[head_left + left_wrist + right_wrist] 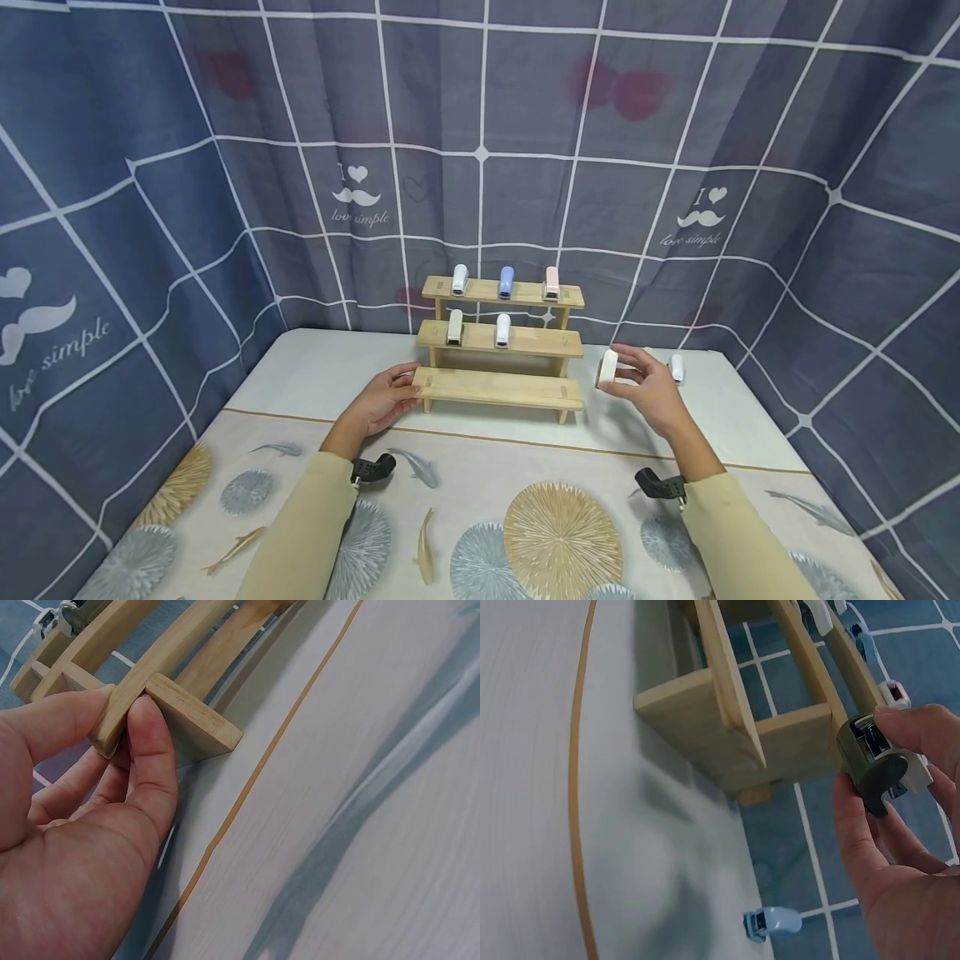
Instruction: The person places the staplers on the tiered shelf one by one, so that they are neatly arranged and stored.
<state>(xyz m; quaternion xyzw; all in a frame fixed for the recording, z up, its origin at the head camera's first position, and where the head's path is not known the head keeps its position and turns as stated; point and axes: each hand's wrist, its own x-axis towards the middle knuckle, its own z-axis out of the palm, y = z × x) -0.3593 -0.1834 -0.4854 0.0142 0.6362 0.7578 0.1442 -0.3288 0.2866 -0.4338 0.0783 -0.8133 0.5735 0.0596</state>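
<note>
A three-tier wooden display stand point(498, 387) stands on the white table surface. At the left end of its lowest board, my left hand point(386, 398) pinches the wood between thumb and fingers point(154, 739). My right hand point(651, 387) holds a small stapler point(608, 367) above the table, right of the stand. In the right wrist view this stapler point(874, 761) has a dark green body and a pale part, partly covered by fingers. White, blue point(506, 282) and pink point(551, 283) staplers sit on the top tier; a greenish point(454, 327) and a white one point(502, 330) on the middle tier.
Another pale stapler point(677, 367) lies on the table beyond my right hand. A patterned cloth point(450, 500) covers the table's near part, with a brown line along its edge. Dark blue checked curtains point(420, 192) close in the back and both sides.
</note>
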